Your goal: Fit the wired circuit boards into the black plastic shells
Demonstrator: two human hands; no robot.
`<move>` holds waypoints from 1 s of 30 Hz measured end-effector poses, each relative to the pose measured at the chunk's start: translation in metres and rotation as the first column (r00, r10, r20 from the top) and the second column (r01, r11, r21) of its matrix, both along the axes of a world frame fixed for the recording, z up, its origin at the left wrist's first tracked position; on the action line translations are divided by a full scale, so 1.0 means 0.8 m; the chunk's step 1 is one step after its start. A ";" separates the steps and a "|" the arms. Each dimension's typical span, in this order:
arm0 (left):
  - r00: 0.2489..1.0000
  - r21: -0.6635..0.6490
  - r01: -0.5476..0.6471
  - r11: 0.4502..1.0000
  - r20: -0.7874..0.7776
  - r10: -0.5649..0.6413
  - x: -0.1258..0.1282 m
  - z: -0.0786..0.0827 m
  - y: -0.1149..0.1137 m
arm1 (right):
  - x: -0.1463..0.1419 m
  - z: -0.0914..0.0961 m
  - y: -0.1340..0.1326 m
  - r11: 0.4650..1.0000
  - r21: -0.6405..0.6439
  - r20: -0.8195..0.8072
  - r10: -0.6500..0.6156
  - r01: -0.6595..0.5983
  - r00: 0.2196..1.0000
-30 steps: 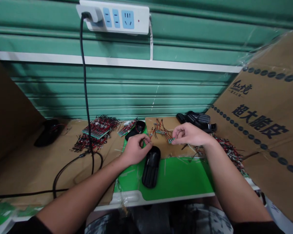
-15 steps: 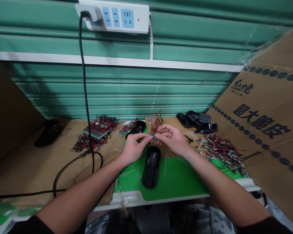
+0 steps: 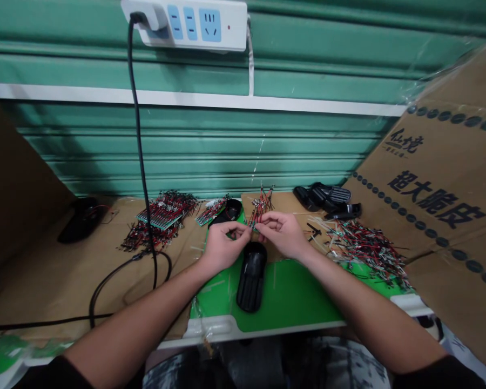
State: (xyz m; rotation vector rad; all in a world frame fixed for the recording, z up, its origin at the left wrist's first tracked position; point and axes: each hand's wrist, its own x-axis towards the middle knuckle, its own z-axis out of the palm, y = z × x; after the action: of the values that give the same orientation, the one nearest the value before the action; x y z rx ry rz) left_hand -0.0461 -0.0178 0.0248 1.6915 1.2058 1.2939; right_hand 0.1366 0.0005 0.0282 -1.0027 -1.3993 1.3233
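Note:
My left hand and my right hand meet above the green table top, fingers pinched together on a small strip of circuit boards with red and black wires that sticks up between them. Right below the hands lies a long black plastic shell, lengthwise on the green surface.
A heap of red and black wired parts lies to the right, another stack of boards to the left. Black shells sit at the back right. A black cable hangs from a wall power strip. A cardboard sheet leans at right.
My right hand came left from the cardboard patch with the wired strip and met my left hand; both now hold it upright over the black shell.

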 end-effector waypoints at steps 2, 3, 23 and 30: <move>1.000 0.022 -0.026 0.999 0.013 0.026 0.001 -0.002 0.000 | -0.003 0.001 -0.001 1.000 0.003 -0.003 -0.012 0.012 1.000; 0.999 0.032 -0.039 0.999 0.013 0.038 0.001 -0.002 -0.001 | -0.004 0.001 -0.002 1.000 0.006 -0.002 -0.019 0.019 1.000; 0.969 0.020 -0.195 0.981 0.157 0.190 -0.009 -0.005 0.017 | 0.046 0.022 0.023 0.966 0.177 0.227 -0.228 0.191 0.947; 0.972 0.034 -0.185 0.982 0.150 0.178 -0.011 -0.005 0.018 | 0.069 0.034 0.035 0.914 0.219 0.174 -0.382 0.343 0.907</move>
State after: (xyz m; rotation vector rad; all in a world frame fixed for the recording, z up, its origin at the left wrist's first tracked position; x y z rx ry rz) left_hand -0.0553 -0.0035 0.0211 1.5165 1.2742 1.5405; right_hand 0.1920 0.0285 0.0550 -1.2374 -1.3792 0.8137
